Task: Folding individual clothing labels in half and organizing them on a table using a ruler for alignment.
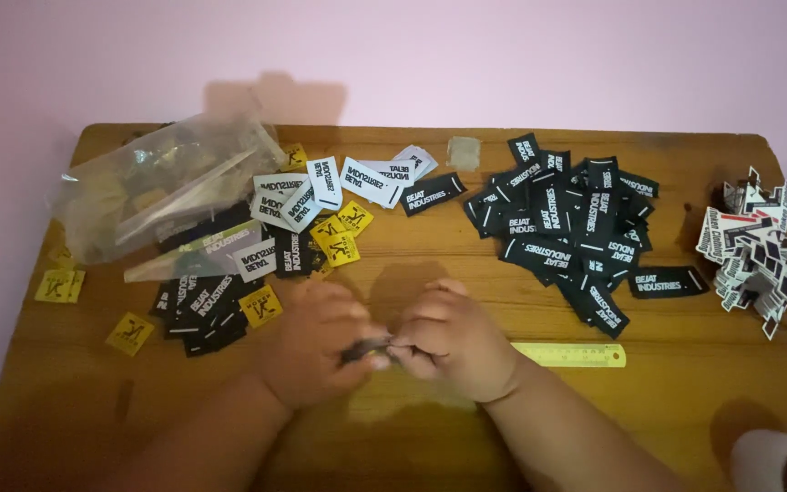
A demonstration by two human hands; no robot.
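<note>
Wooden table against a pink wall, and I've got a small black label pinched between my left hand and right hand, lying crosswise, both equally close, mid-table.

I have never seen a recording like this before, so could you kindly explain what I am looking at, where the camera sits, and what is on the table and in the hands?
There is no machine here: a person works with two bare hands, and the one picture comes from a camera worn on their head, looking down. The left hand and right hand meet at the middle of a wooden table, and together they pinch a small dark piece, too hidden to identify surely. Beside the right hand lies a yellow ruler. Farther back are a pile of black fabric labels, a mixed heap of black, white and yellow labels, a clear plastic bag, and at the right edge a stack of red, white and black stickers.
</note>
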